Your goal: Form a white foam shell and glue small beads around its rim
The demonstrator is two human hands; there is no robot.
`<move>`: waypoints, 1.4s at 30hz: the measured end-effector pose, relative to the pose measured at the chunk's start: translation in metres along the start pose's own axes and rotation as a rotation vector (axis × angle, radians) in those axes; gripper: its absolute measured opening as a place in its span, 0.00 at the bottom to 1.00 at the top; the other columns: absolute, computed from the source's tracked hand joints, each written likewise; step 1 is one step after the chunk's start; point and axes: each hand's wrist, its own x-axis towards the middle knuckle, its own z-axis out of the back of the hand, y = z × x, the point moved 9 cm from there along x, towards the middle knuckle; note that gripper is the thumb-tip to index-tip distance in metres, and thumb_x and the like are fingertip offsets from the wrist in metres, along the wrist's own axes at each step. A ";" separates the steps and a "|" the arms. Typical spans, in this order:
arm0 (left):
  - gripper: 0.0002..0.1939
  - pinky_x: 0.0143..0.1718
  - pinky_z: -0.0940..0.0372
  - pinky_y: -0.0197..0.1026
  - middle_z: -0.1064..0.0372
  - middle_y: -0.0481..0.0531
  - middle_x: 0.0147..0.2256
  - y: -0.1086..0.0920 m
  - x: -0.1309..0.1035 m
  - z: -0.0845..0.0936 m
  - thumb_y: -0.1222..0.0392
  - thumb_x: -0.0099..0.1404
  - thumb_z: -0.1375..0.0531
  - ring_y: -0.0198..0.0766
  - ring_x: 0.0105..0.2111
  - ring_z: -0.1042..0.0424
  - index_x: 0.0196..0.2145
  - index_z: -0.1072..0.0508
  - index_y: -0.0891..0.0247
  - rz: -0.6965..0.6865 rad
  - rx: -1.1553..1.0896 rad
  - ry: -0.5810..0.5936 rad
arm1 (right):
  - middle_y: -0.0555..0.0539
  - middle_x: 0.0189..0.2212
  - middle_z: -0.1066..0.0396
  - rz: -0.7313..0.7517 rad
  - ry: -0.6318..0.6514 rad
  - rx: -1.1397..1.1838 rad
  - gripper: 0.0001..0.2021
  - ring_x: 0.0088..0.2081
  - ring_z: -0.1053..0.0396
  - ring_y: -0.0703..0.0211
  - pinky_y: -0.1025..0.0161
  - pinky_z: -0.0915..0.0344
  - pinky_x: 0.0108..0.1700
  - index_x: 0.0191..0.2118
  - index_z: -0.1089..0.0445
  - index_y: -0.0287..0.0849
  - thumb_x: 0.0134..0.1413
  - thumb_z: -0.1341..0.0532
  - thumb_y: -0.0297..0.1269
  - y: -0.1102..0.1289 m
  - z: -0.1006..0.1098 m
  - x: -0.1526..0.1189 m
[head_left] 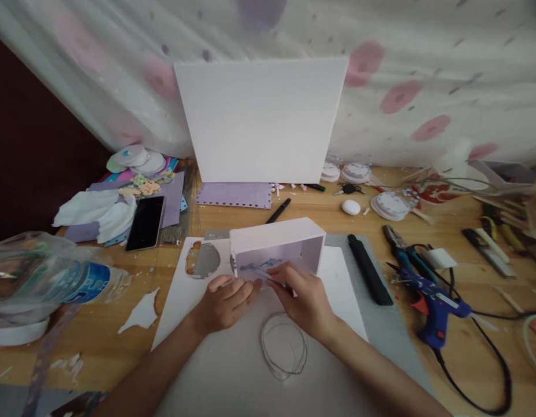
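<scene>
A white open-fronted box (276, 233) lies on its side on the white sheet, with its opening towards me. Inside it is a small blue decoration (273, 263), too blurred to tell its kind. My right hand (305, 298) is closed in a pinch on a thin tweezer-like tool (262, 272), whose tip points into the opening. My left hand (228, 304) has curled fingers by the box's lower left corner; what they hold, if anything, is hidden. A coil of thin wire (264, 347) lies on the sheet below my hands.
A white panel (263, 121) stands behind the box. To the right are a black case-like bar (370, 270), pliers (397, 246) and a blue glue gun (437, 313). On the left lie a phone (145, 223) and a plastic bottle (94, 282).
</scene>
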 end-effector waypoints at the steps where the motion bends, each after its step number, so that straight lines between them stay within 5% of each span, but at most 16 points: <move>1: 0.08 0.40 0.44 0.40 0.25 0.46 0.32 -0.001 0.000 0.001 0.69 0.65 0.44 0.31 0.35 0.30 0.39 0.26 0.62 -0.007 -0.008 -0.004 | 0.46 0.37 0.27 0.022 0.034 -0.033 0.03 0.34 0.28 0.61 0.66 0.35 0.32 0.35 0.36 0.45 0.60 0.45 0.33 0.003 -0.005 0.003; 6: 0.09 0.39 0.43 0.39 0.26 0.45 0.32 0.000 0.003 0.000 0.69 0.66 0.44 0.30 0.34 0.31 0.40 0.26 0.62 -0.001 -0.007 0.006 | 0.47 0.35 0.27 -0.005 0.118 -0.220 0.03 0.30 0.29 0.62 0.67 0.37 0.29 0.35 0.36 0.44 0.59 0.46 0.32 0.000 -0.003 0.007; 14: 0.13 0.39 0.44 0.40 0.26 0.47 0.32 0.003 -0.003 -0.005 0.69 0.64 0.42 0.31 0.34 0.30 0.46 0.28 0.64 0.007 -0.004 0.026 | 0.48 0.33 0.27 -0.144 -0.067 -0.025 0.05 0.29 0.30 0.62 0.67 0.37 0.26 0.30 0.40 0.45 0.57 0.43 0.32 -0.024 0.031 -0.013; 42: 0.12 0.38 0.44 0.39 0.26 0.48 0.31 0.000 0.003 -0.002 0.69 0.68 0.48 0.30 0.33 0.31 0.46 0.28 0.66 -0.009 -0.001 0.048 | 0.49 0.30 0.27 -0.196 -0.018 -0.128 0.03 0.28 0.31 0.61 0.66 0.36 0.27 0.31 0.38 0.45 0.55 0.43 0.32 -0.020 0.015 0.001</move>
